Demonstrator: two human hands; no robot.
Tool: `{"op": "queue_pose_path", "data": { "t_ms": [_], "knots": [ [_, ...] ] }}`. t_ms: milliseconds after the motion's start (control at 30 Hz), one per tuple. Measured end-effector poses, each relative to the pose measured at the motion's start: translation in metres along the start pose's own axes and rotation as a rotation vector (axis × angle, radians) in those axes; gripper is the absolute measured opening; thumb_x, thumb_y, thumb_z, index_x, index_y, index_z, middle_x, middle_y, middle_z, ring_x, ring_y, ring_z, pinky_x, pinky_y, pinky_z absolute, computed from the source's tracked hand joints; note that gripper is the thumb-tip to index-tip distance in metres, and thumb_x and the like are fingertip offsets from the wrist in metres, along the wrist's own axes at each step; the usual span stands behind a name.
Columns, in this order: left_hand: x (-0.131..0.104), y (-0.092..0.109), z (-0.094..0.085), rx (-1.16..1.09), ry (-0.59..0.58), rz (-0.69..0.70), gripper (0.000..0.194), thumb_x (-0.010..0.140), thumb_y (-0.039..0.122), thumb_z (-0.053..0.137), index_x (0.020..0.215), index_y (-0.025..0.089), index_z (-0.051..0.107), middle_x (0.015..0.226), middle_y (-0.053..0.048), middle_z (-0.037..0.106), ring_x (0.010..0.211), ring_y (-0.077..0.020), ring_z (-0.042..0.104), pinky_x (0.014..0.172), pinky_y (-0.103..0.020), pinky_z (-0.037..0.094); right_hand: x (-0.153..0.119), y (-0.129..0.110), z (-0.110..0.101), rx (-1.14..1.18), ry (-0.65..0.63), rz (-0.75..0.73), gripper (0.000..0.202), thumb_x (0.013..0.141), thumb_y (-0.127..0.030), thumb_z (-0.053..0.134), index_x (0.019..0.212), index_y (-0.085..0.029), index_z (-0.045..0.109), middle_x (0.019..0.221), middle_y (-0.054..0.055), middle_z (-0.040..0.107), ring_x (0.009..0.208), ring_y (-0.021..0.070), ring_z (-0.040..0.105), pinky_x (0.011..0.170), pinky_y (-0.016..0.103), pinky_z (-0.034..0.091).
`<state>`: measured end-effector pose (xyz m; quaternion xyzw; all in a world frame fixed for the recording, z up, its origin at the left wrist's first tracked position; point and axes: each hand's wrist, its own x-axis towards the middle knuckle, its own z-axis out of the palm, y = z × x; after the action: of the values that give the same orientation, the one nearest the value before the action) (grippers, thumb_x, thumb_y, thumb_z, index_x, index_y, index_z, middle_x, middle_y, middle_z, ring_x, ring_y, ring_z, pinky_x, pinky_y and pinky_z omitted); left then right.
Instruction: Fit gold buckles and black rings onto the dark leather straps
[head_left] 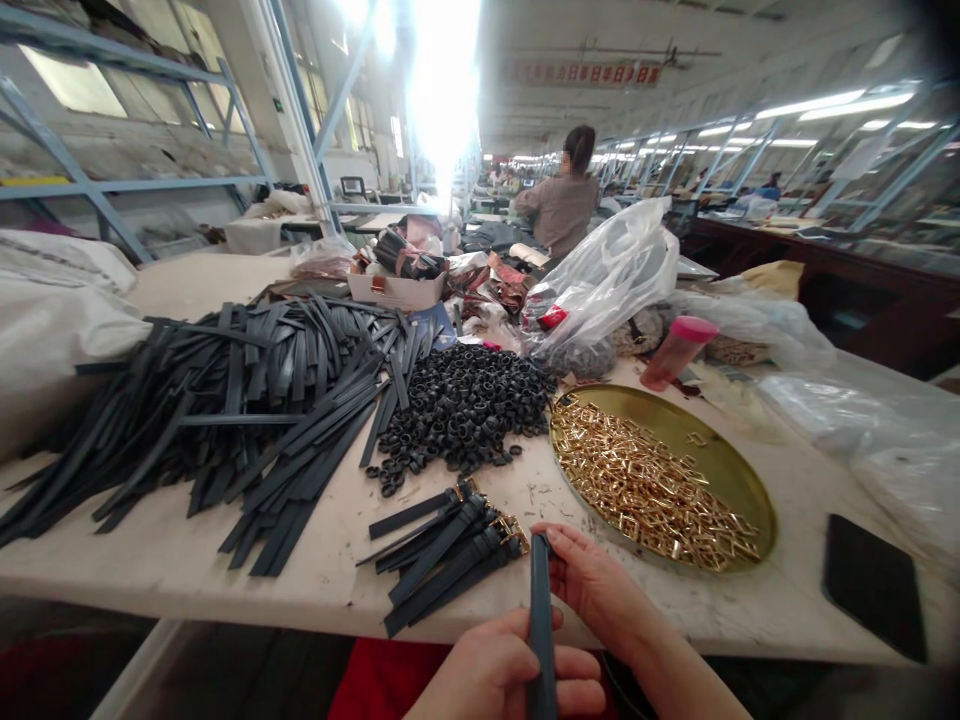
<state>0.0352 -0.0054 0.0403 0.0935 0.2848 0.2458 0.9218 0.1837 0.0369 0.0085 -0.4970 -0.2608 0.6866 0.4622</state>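
Holds a dark flat strap [541, 615] pointing forward, clasped low in left hand [491, 665], pinched at far end in right hand [600, 585], nearer gold buckles [652, 490]

Narrow dark strap [541, 600], flat and straight; held lengthwise in both hands [491, 660].

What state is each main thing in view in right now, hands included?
Left hand: fingers closed around a flat dark-grey strap
Right hand: fingers on that strap's far end
Long dark-grey strips: piled loosely
Small black rings: heaped loosely
Black straps with gold-coloured buckles: grouped, buckles attached
Round gold-coloured tray: holding loose gold-coloured metal buckles
Translucent container with pink lid: lid on
White rectangular box: open, filled
Large transparent plastic bag: crumpled
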Motion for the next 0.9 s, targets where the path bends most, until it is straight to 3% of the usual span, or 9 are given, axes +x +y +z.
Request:
{"op": "queue_pose_path", "data": {
  "t_ms": [267,467,900],
  "knots": [
    [-0.003,-0.003,0.007,-0.129,-0.058,-0.046,0.049,0.058,-0.005,0.044,0.102,0.014,0.048,0.099,-0.008,0.058,0.093,-0.0188,0.058,0.084,-0.041,0.04,0.003,0.003,-0.001,0.075,-0.04,0.098,0.015,0.068,-0.032,0.067,0.077,-0.021,0.066,0.065,-0.003,0.063,0.053,0.0089,0.052,0.049,0.019,0.041],
    [-0.003,-0.003,0.006,-0.207,-0.084,-0.079,0.048,0.062,-0.008,0.042,0.104,0.015,0.048,0.105,-0.007,0.058,0.096,-0.0177,0.058,0.087,-0.042,0.038,0.006,0.007,-0.005,0.1,-0.055,0.121,0.018,0.067,-0.032,0.069,0.08,-0.019,0.065,0.063,-0.004,0.062,0.052,0.006,0.051,0.049,0.016,0.04],
    [0.004,-0.005,0.009,-0.344,0.019,-0.132,0.027,0.079,0.017,0.045,0.106,0.012,0.047,0.102,-0.012,0.06,0.088,-0.0205,0.06,0.082,-0.041,0.04,0.009,0.012,-0.01,0.104,-0.079,0.104,0.022,0.069,-0.033,0.068,0.084,-0.017,0.064,0.067,-0.003,0.063,0.055,0.0074,0.053,0.051,0.018,0.04]
  ]
}}
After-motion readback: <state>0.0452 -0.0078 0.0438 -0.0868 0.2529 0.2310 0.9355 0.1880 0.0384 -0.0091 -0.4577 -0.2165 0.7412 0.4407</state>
